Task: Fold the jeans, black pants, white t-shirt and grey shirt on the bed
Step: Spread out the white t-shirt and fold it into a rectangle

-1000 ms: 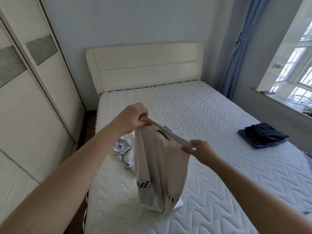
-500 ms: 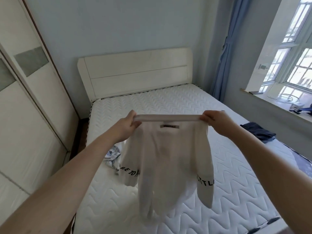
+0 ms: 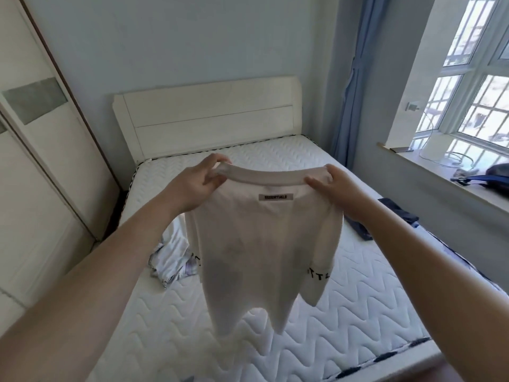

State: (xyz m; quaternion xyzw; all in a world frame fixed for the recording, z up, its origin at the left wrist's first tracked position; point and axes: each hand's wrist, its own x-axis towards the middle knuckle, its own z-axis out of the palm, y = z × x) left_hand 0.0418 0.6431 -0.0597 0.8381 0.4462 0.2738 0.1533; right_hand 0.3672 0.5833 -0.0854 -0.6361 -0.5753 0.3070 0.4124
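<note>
White t-shirt (image 3: 264,244) aloft, collar pinched by left hand (image 3: 198,186) and right hand (image 3: 333,188).

White t-shirt (image 3: 264,244) hangs in front of the crumpled light garment (image 3: 172,257) on the mattress (image 3: 344,285), covering its right part; colour and type unclear. Left sleeve print mostly hidden behind the shirt body, right sleeve print only partly readable. Right hand (image 3: 334,188) fingertips tucked behind the collar. Right forearm covers the middle of the folded dark clothes (image 3: 399,213); can't tell jeans from pants. Dark bag (image 3: 495,175) on the windowsill cut off by the right edge. Both arms run out of frame at the bottom.
</note>
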